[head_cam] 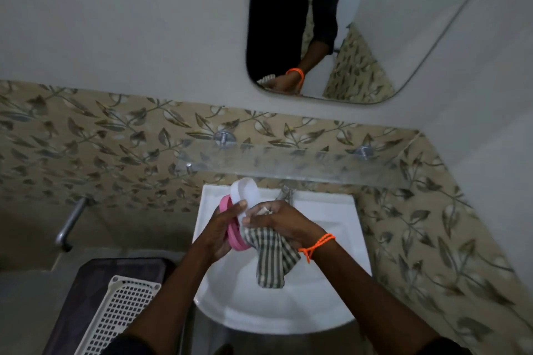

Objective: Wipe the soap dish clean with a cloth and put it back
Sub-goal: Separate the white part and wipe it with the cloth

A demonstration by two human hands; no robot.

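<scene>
1. Both hands are up over the white sink [331,228], working on the soap dish. It comes in two pieces: a pink base [230,228] and a white insert [245,190].
2. The left hand [222,236] has its grip wrapped around the pink base, thumb lying across the white insert, so both pieces are held together and tilted up on edge. The insert sticks out above the base, toward the wall.
3. The right hand [277,219] has its grip clenched on a striped cloth [271,256], bunched up and pressed against the white insert. The loose end of the cloth hangs down over the basin.
4. There's an orange thread band [317,245] on the right wrist.
5. The tap [285,193] is just behind the right hand, mostly hidden and blurry.
6. Above the sink is a glass shelf [288,164] on metal pegs against the leaf-pattern tile, and above that a mirror [375,23] showing a dark sleeve and the banded wrist.
7. Bottom left: a white plastic grid basket [121,308] lying on something dark, and a metal pipe [70,222] coming off the wall.
</scene>
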